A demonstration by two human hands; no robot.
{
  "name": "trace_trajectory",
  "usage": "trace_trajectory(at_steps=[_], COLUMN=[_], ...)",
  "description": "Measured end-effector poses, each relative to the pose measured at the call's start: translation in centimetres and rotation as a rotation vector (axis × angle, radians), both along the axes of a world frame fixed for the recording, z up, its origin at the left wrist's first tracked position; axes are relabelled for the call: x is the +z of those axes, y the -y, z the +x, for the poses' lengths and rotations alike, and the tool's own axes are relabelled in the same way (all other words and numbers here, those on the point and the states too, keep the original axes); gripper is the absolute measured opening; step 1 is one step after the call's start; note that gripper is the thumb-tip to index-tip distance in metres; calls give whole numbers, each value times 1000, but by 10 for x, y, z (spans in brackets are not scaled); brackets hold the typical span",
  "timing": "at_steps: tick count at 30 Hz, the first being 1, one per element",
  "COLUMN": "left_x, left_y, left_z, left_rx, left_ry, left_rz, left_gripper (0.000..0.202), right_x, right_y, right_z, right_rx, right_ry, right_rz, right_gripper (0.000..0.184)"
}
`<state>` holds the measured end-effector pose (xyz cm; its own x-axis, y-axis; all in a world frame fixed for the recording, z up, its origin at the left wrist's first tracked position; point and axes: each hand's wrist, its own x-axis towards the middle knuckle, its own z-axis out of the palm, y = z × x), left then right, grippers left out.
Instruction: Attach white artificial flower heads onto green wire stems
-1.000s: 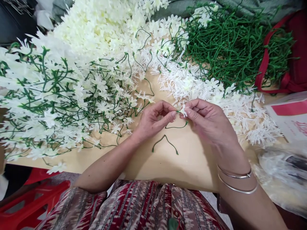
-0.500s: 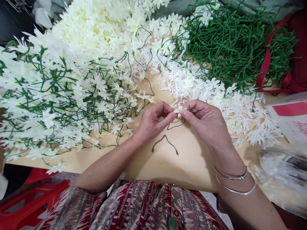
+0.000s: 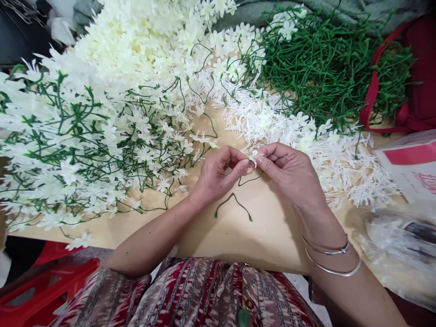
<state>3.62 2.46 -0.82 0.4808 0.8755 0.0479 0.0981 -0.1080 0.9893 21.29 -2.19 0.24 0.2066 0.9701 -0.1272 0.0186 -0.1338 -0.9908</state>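
Note:
Between the fingertips of both hands is a small white artificial flower (image 3: 252,156). My left hand (image 3: 223,172) pinches it from the left, thumb against forefinger. From the right, my right hand (image 3: 286,170) pinches at its petals, with two metal bangles on that wrist. A thin green stem (image 3: 250,180) runs beneath the fingers; whether it is joined to the flower I cannot tell. Nearer me, a bent green stem (image 3: 233,194) lies loose on the wooden table (image 3: 238,240).
White flowers on green stems (image 3: 102,145) are heaped on the left, with loose white petals (image 3: 143,41) behind. White stamen pieces (image 3: 259,118) spread across the middle and right. Green stems (image 3: 327,68) pile up beside a red strap (image 3: 371,91). A plastic bag (image 3: 398,250) sits at right.
The hands stay in nearly the same place, still pinching the white flower, which has tilted slightly. The whole view has shifted a little.

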Motion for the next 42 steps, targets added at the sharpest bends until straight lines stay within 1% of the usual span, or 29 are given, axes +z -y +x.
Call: trace_trajectory(at_steps=[5, 9, 15, 21, 28, 32, 36, 42], left_x=[1, -2, -5, -5, -5, -5, -3, -3], left_y=[1, 1, 1, 1, 0, 0, 0, 0], left_z=[1, 1, 0, -2, 0, 1, 0, 0], left_rx=[14, 26, 20, 16, 20, 28, 34, 14], left_ry=[13, 29, 44, 8, 1, 2, 6, 34], left_rz=[-11, -19, -3, 23, 64, 82, 84, 87], left_gripper=[36, 39, 38, 36, 35, 29, 23, 21], right_x=[2, 0, -2, 3, -4, -4, -2, -9], right_y=[0, 1, 3, -2, -3, -3, -4, -2], right_z=[-2, -3, -6, -6, 0, 4, 5, -1], right_rx=[-13, -20, -34, -1, -13, 21, 23, -12], right_ry=[4, 21, 33, -25, -90, -149, -216, -101], right_rz=[-11, -14, -8, 7, -16, -42, -54, 11], right_gripper=[19, 19, 14, 12, 13, 18, 23, 16])
